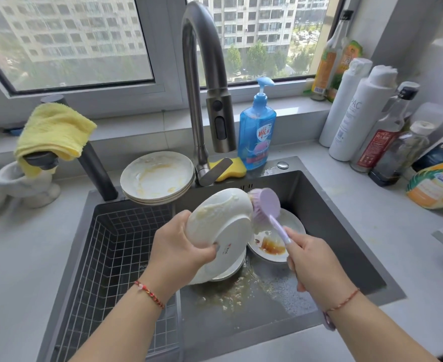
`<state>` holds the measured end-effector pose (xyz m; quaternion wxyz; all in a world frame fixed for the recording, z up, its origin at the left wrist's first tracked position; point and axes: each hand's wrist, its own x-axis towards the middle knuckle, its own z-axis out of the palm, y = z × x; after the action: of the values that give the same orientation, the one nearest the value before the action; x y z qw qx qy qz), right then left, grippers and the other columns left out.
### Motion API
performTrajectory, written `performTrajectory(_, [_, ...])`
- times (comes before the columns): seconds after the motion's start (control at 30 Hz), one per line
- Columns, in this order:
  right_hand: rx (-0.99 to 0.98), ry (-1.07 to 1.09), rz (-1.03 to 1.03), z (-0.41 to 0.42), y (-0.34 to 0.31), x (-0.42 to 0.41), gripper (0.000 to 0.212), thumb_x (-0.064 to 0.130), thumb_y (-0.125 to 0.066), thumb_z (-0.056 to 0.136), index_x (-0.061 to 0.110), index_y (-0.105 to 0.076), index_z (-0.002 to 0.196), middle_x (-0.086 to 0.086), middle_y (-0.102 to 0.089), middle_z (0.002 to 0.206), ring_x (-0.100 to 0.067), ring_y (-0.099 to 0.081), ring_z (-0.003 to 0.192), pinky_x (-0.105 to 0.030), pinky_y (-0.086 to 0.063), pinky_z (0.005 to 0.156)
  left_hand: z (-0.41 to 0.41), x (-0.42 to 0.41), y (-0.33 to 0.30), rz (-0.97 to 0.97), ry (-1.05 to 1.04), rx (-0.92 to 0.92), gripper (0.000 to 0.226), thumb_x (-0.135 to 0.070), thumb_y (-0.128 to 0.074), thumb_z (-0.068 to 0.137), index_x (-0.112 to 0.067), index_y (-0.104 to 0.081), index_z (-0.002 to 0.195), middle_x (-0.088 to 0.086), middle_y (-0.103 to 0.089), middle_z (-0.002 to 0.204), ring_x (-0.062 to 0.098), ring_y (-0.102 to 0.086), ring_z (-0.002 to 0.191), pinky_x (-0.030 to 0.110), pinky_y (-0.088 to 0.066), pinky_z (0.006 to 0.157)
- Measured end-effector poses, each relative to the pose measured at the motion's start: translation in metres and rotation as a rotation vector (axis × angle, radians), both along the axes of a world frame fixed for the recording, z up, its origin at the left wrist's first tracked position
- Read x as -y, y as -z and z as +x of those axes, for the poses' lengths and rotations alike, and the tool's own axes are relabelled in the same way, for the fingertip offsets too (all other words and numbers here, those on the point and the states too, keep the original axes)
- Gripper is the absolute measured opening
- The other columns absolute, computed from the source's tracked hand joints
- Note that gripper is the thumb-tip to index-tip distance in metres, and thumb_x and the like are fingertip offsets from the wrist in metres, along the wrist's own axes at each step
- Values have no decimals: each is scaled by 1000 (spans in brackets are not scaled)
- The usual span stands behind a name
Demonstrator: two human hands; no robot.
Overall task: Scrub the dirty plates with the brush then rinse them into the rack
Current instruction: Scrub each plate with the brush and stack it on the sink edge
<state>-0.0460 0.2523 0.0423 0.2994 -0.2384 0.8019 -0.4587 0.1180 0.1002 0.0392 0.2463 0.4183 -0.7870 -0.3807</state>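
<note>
My left hand [181, 246] grips a white plate [220, 218] by its near edge, tilted over the sink with its underside toward me and soapy smears on it. My right hand [311, 259] holds the handle of a lilac brush [264, 205], whose bristles press on the plate's upper right rim. Under the held plate lie more white plates [228, 270], and a sauce-stained plate [272, 246] leans beside them. A stack of dirty plates [157, 176] sits on the sink's back ledge. The black wire rack [116, 252] fills the sink's left part and holds nothing.
The grey faucet [204, 82] arches over the sink [345, 231], with no water running. Blue dish soap [257, 134] and a yellow sponge [231, 171] stand behind it. Bottles [358, 111] crowd the right counter. A yellow cloth [50, 131] hangs at left. Food scraps lie on the sink floor.
</note>
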Motion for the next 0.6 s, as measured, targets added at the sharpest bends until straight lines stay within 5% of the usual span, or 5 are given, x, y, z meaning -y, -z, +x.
performTrajectory(0.1, [-139, -161, -64, 17, -33, -2, 43, 20, -44, 97, 60, -57, 103, 3, -43, 47, -8, -34, 46, -29, -35, 47, -1, -4, 2, -14, 3, 39, 36, -21, -89, 61, -20, -55, 74, -6, -62, 72, 5, -58, 67, 17, -47, 55])
performTrajectory(0.23, [-354, -440, 105, 53, -52, -9, 43, 27, -40, 99, 57, -41, 130, -4, -69, 96, -10, -48, 58, -28, -41, 59, -10, -8, -2, -17, -45, 87, 29, -20, -83, 70, -22, -59, 87, -9, -65, 80, 11, -60, 75, 11, -43, 60])
performTrajectory(0.3, [-410, -481, 157, 58, -54, -11, 45, 30, -39, 99, 58, -34, 135, 1, -67, 87, -9, -50, 61, -27, -42, 62, -11, -10, -4, -100, -50, 137, 29, -24, -81, 74, -22, -59, 93, -11, -63, 83, 13, -62, 82, 18, -45, 69])
performTrajectory(0.43, [-329, -278, 96, 27, -51, -6, 55, 22, -42, 98, 77, -41, 91, -1, -50, 59, -8, -35, 45, -27, -36, 50, 4, -9, -3, 5, -38, -14, 37, -17, -90, 62, -15, -56, 75, -4, -61, 71, 2, -56, 64, 16, -45, 55])
performTrajectory(0.6, [-162, -114, 234, 3, -23, -6, 32, 26, -39, 99, 16, -64, 115, 0, -33, 54, -15, -31, 47, -25, -36, 40, 10, -10, -7, 27, -57, -66, 35, -16, -90, 62, -16, -58, 77, -4, -61, 74, -6, -55, 67, 11, -46, 58])
